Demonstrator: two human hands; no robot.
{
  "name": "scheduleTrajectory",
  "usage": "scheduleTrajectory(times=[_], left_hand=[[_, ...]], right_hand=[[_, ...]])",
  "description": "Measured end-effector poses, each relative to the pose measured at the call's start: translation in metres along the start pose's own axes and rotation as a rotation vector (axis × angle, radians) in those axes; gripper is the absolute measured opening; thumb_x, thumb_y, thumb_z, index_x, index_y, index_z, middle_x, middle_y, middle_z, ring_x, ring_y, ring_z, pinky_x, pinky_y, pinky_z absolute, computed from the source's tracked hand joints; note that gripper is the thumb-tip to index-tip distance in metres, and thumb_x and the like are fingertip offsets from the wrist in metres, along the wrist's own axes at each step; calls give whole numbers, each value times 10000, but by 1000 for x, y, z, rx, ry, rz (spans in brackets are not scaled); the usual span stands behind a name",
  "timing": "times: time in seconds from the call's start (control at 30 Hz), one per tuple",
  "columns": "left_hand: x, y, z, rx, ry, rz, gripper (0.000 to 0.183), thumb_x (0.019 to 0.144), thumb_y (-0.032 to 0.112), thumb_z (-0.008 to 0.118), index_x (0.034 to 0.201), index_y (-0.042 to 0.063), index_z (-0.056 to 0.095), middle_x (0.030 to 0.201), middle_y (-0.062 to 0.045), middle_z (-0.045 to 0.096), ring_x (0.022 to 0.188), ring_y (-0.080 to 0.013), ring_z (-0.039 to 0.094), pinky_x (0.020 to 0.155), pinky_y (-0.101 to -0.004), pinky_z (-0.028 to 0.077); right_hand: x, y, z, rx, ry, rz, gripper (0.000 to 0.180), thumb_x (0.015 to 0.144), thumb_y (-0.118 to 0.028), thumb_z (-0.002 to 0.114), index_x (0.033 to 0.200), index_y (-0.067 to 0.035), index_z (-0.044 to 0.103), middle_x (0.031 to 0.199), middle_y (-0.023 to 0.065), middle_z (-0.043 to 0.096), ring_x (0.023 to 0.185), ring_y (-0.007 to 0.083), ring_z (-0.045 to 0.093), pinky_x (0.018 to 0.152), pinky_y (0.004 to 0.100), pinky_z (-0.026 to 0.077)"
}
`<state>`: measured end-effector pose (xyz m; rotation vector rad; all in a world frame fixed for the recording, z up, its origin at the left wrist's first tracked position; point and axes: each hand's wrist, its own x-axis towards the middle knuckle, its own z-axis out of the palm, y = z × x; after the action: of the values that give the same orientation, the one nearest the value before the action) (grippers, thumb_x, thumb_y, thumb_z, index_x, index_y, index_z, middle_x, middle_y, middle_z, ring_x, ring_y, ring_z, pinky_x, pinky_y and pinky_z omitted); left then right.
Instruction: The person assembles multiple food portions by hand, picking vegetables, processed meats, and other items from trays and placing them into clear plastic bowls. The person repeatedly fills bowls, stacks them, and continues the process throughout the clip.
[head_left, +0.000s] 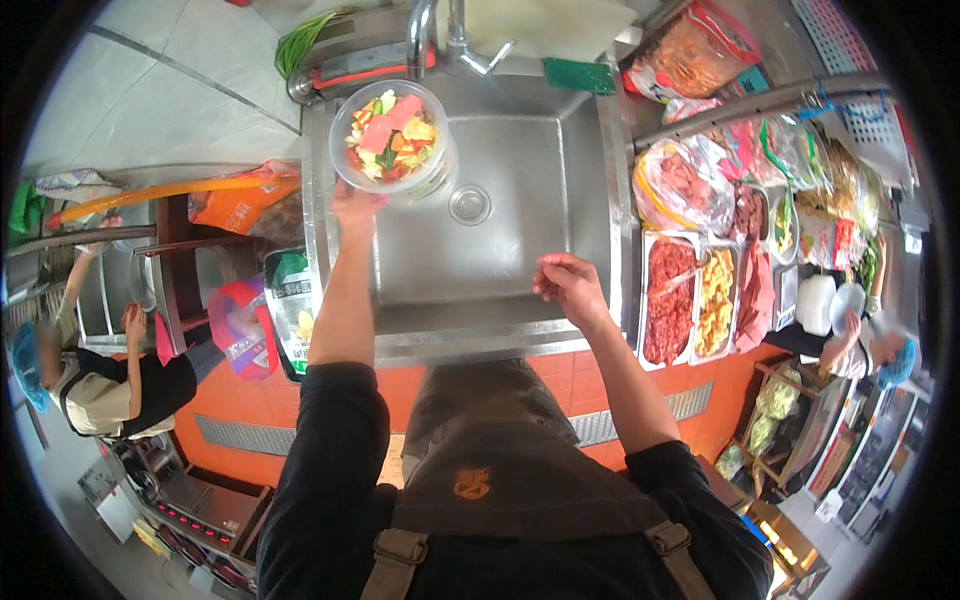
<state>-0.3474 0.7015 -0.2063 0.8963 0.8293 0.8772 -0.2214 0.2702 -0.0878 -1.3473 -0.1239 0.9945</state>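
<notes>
My left hand (358, 204) holds a round clear plastic container (447, 166) from below at its near side, over the left part of a stainless steel sink (510, 247). Cut vegetables and flat pink slices of meat (377, 135) fill the container. Some of my left fingers are hidden beneath it. Above the sink's right front part, my right hand (568, 281) hovers with its fingers curled and the fingertips close together; nothing shows between them. A chrome faucet (421, 37) stands at the sink's back edge.
Metal trays of red minced meat (670, 300), yellow chunks (716, 304) and pink slices (754, 296) line the right side, with bagged food (679, 180) behind. A green pad (578, 76) lies at the back rim. One person (112, 382) works far left, another (862, 345) far right.
</notes>
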Motion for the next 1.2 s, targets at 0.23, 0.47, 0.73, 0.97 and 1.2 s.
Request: scheduleTrajectory(times=[0.23,0.47,0.73,0.97,1.2], left_hand=[[-28,2,16,104,16,71,479,983,103,668,1448,83,552,1047,-102,755,637,-188,711,519,-302,592],[-45,-8,40,167,180,82,664,885,-41,620,1510,-116,407,754,-140,718,522,-215,685,455,-353,548],[-58,-34,49,304,170,-41,625,1014,78,597,1583,8,347,798,-122,703,565,-232,699,498,-379,605],[-88,-60,26,-439,371,-629,794,1079,508,512,1685,174,123,1439,-271,545,1227,-372,642,881,-562,625],[-57,-56,54,-1072,-24,-321,595,1102,524,347,1586,187,424,1567,-120,484,1408,-337,512,1128,-573,468]], right_hand=[[130,-76,132,-840,-160,-944,251,968,-107,705,1212,-48,722,1165,131,741,1040,314,735,915,378,583],[265,-71,235,-1573,-397,-1245,481,1009,-282,579,1466,-132,568,1543,144,514,1469,366,440,1213,496,355],[293,-56,211,-1765,-467,-1051,593,1019,-385,542,1576,-200,462,1617,106,445,1504,357,383,1228,526,319],[287,-45,209,-1778,-510,-1041,627,1010,-347,589,1581,-146,430,1627,176,397,1520,424,341,1226,555,313],[266,-12,218,-1924,-408,-974,640,988,-327,609,1576,-135,446,1597,204,402,1530,416,313,1234,576,280]])
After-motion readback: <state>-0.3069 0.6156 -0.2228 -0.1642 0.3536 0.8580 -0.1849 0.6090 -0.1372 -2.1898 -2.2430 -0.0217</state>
